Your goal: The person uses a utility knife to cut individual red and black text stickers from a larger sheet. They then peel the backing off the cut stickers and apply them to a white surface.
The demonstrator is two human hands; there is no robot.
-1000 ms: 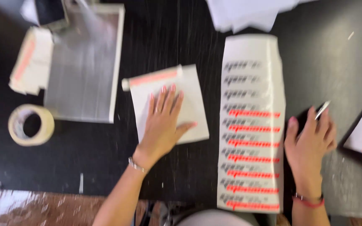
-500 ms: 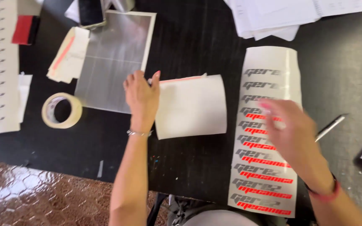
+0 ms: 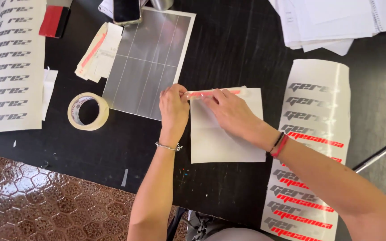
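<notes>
Hands meet at the top edge of the white sheet (image 3: pixel 226 134) on the black table (image 3: pixel 246 53): your left hand (image 3: pixel 174 109) and right hand (image 3: pixel 231 111) pinch its pink strip (image 3: pixel 211 93), fingers closed.

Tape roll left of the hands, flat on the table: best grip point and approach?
Take the tape roll by its ring wall, from straight above. It lies flat on the black table with its open core facing up, so one finger probably fits inside and one outside. The near-left arc looks freest; the silver sheet lies close on its right.
</notes>
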